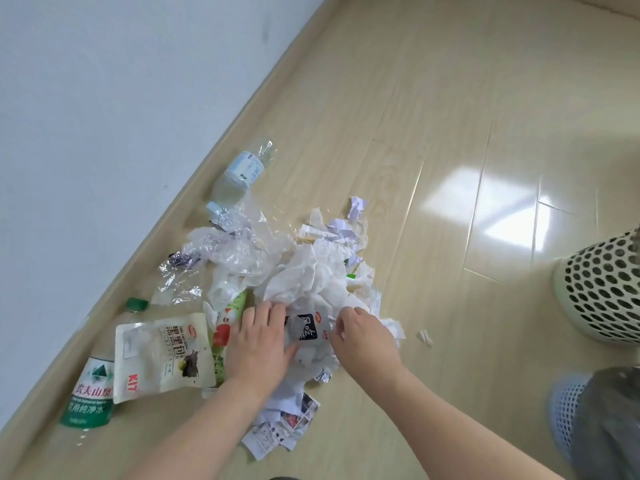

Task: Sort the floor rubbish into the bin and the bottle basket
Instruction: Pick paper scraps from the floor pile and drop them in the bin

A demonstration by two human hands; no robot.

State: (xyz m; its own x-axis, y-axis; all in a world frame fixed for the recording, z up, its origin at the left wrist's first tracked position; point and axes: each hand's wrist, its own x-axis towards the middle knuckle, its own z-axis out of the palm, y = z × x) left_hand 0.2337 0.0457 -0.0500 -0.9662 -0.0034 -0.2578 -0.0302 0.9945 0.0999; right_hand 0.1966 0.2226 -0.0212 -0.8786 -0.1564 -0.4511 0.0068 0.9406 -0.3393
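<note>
bottles: green-labelled clear plastic bottle [91, 386] lay far left by the wall
left hand [261, 344]: fingers flat, pressing crumpled white paper pile [311, 282]
right hand [360, 341]: pinched small black-printed wrapper [306, 329]
step: gathering paper
next: carry to perforated cream basket [606, 285]; which container it was, unclear

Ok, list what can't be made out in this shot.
1. Perforated bin, head view: cut off by the right edge, inside unseen.
2. Blue mesh basket: mostly hidden by grey cloth and the frame edge.
3. Juice bottle: covered by the snack bag and left hand.
4. Right hand fingers: curled under, grip unclear.
</note>
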